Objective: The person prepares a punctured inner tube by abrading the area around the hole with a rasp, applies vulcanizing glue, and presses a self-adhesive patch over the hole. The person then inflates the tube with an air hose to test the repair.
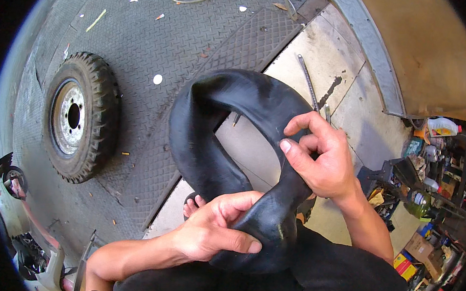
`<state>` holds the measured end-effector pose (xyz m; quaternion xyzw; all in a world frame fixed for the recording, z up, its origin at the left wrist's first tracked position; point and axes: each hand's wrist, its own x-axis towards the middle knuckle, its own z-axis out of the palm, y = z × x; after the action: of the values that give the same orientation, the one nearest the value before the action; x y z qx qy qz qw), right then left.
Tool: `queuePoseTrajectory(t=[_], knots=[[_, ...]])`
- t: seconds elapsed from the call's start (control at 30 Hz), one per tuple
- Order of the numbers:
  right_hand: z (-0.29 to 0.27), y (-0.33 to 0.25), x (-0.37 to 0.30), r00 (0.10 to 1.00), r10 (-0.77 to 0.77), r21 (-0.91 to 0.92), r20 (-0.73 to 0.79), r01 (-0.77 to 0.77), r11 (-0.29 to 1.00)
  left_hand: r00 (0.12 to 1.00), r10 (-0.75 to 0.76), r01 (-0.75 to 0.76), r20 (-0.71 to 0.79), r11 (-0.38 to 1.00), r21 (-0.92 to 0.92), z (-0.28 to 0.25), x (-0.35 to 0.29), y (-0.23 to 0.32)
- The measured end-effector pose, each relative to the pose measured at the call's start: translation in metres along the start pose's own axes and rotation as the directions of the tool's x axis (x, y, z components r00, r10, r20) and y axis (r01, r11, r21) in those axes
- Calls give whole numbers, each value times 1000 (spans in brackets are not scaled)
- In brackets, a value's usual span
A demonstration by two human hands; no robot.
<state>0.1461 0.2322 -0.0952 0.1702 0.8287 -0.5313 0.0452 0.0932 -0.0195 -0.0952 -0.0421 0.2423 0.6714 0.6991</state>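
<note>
Bodywork (pixel 12 218): pale, cropped by the left edge, part of a vehicle.
Wheel (pixel 68 142): knobby tyre on a scuffed pale steel rim; lay on the dark diamond-pattern mat (pixel 143 34), well apart from both hands.
Disc (pixel 157 79): white, flat, on the mat between wheel and tube.
Inner tube (pixel 192 137): black rubber, slack, creased at upper left; held as a loop in front of the person, above the mat's edge and pale tiles (pixel 350 122), its near end over the dark trousers (pixel 338 268).
Left hand (pixel 210 226): grasped the tube's near end, thumb on top, fingers beneath.
Stem (pixel 236 119): short, metal-tipped, in the loop's opening; could not tell whether attached.
Rod (pixel 307 81): thin, dark, on the tiles beyond the tube.
Right hand (pixel 322 158): thumb and bent forefinger pinched the tube's right side.
Clutter, far right: green bottle (pixel 419 205), cardboard box (pixel 423 248), red-capped white bottle (pixel 442 127) below a tan panel (pixel 442 58).
</note>
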Motion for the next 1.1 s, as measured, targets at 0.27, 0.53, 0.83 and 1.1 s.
queuePoseTrajectory(t=[0.27,0.53,0.83,1.1], knots=[[9,8,2,999,9,54,54,-12,998,999,-9,11,42,998,-67,-9,3,-11],[13,8,0,998,9,96,56,-14,995,996,-2,4,85,1000,-23,-9,4,-5],[1,29,-8,901,-144,-109,-408,108,988,961,-99,107,-258,994,18,1,10,2],[-57,116,-149,738,-23,-342,-674,-285,895,955,41,106,-294,878,466,39,45,15]])
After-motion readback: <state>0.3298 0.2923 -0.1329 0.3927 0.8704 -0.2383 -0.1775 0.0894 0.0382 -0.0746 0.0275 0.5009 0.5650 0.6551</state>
